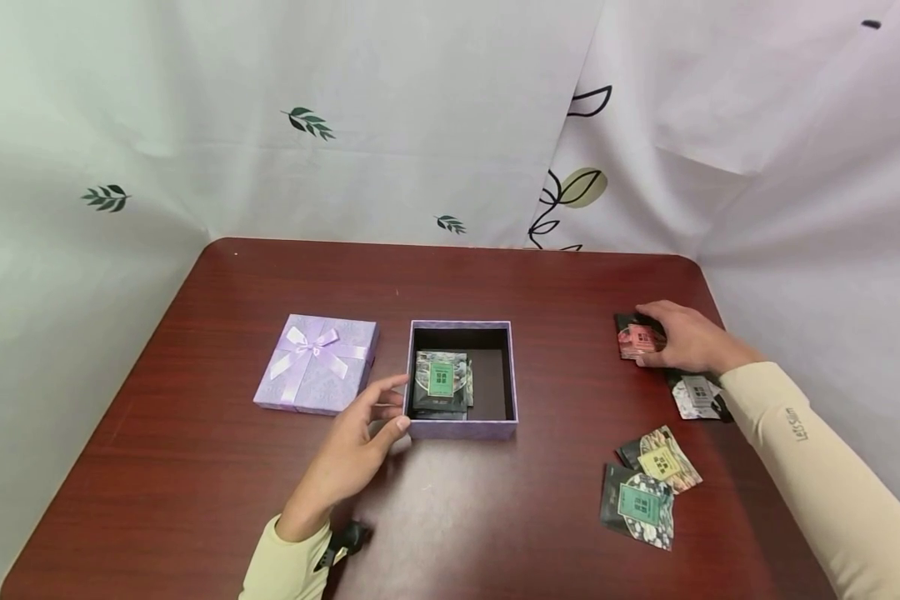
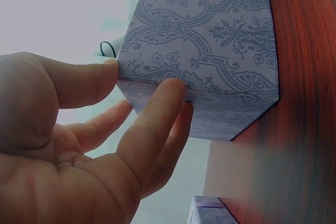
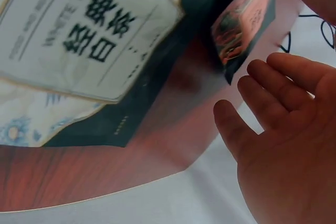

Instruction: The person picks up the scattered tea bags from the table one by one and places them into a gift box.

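Note:
An open lilac box with a dark inside stands mid-table. My left hand touches its near left corner, fairly straight fingers along the left wall and the thumb by the rim. In the left wrist view, the fingertips meet the box's patterned outside. Inside, on the left, lie tea packets, a green-labelled packet uppermost. At the right, my right hand spreads thumb and fingers over a red-labelled tea packet. A gap shows between the fingers and this red packet in the right wrist view.
The box lid with a ribbon bow lies left of the box. A white-labelled tea packet lies below my right wrist. Nearer me, a yellow-labelled packet is partly overlapped by another green-labelled packet. White curtains surround the table.

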{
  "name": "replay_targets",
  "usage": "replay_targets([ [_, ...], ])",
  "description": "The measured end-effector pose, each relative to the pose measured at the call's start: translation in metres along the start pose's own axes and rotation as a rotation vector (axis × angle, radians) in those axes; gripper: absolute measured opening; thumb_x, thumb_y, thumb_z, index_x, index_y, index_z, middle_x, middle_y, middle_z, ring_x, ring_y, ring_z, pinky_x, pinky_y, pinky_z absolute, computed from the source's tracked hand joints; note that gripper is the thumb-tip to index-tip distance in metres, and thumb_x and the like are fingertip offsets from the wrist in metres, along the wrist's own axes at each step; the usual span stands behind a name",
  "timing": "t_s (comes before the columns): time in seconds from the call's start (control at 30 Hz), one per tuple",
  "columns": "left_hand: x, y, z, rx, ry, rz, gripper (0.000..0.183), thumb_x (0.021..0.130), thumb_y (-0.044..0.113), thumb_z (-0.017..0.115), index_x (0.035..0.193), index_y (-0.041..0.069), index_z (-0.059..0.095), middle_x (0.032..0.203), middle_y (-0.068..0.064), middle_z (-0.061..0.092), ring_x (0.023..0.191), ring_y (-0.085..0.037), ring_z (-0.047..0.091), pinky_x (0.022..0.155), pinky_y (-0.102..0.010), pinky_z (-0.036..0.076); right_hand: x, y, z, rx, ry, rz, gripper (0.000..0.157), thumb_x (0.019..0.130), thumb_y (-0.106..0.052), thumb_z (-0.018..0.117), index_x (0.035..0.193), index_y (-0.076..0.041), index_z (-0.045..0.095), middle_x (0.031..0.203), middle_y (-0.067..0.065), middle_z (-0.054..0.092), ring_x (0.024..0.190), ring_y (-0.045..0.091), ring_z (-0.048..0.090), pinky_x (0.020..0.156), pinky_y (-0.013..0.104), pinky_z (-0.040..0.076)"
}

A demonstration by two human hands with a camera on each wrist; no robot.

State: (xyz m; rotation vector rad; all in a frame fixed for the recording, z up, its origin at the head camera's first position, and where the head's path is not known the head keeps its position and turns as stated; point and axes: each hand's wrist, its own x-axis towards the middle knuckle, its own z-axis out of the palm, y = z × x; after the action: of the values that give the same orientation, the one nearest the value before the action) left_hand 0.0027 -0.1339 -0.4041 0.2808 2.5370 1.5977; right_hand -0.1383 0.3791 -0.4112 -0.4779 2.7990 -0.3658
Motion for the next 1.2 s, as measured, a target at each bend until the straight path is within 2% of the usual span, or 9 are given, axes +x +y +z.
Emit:
replay_targets([
  [0.17,0.000,-0.001,0.001,-0.006,-0.001,-0.002,0.053,0.100,0.001,0.070,0.150,0.008,0.054,0.125,-0.018,0.069,0.117,-0.031,0.070,0.103,-0.048,0.057,0.000,0.003,0.002,0.012,-0.034,0.001,0.094,0.088,-0.032,0.086,0.157,0.009,0.039,0.158,0.036,0.040,0.146,0.057,0.037,0.116,0.072,0.036],
  [0.3,0.000,-0.001,0.001,-0.014,0.000,0.002,0.053,0.100,0.000,0.069,0.150,0.008,0.055,0.124,-0.019,0.068,0.117,-0.033,0.070,0.103,-0.046,0.058,0.000,0.003,0.003,0.001,-0.030,-0.008,0.092,0.088,-0.031,0.086,0.156,0.010,0.040,0.156,0.035,0.042,0.145,0.056,0.040,0.115,0.071,0.038],
  [0.57,0.000,-0.001,0.001,0.002,0.001,0.006,0.054,0.099,0.001,0.070,0.150,0.009,0.055,0.124,-0.018,0.068,0.117,-0.028,0.069,0.103,-0.048,0.057,0.002,0.000,0.003,-0.004,-0.020,0.001,0.099,0.082,-0.038,0.089,0.153,0.012,0.043,0.143,0.032,0.049,0.134,0.052,0.049,0.110,0.068,0.044],
  [0.73,0.000,-0.001,0.001,-0.001,0.002,0.006,0.054,0.099,0.001,0.070,0.151,0.009,0.055,0.125,-0.019,0.068,0.118,-0.029,0.069,0.104,-0.048,0.057,0.000,-0.005,0.002,0.004,-0.008,0.011,0.094,0.083,-0.040,0.087,0.152,0.011,0.047,0.137,0.029,0.051,0.129,0.048,0.051,0.107,0.066,0.046],
  [0.97,0.000,-0.001,0.000,0.003,0.003,0.001,0.054,0.099,0.001,0.071,0.150,0.010,0.055,0.125,-0.018,0.069,0.118,-0.028,0.070,0.103,-0.048,0.057,-0.005,-0.026,-0.009,0.000,0.055,-0.014,0.086,0.083,-0.039,0.086,0.148,0.007,0.053,0.134,0.023,0.053,0.125,0.042,0.054,0.103,0.063,0.048],
  [1.2,0.000,-0.001,0.000,0.006,-0.002,-0.005,0.054,0.099,0.002,0.071,0.151,0.010,0.055,0.126,-0.019,0.069,0.118,-0.029,0.070,0.103,-0.047,0.057,-0.008,-0.059,-0.025,-0.022,0.142,-0.082,0.081,0.079,-0.035,0.088,0.144,0.003,0.059,0.128,0.016,0.059,0.114,0.031,0.058,0.098,0.050,0.050],
])
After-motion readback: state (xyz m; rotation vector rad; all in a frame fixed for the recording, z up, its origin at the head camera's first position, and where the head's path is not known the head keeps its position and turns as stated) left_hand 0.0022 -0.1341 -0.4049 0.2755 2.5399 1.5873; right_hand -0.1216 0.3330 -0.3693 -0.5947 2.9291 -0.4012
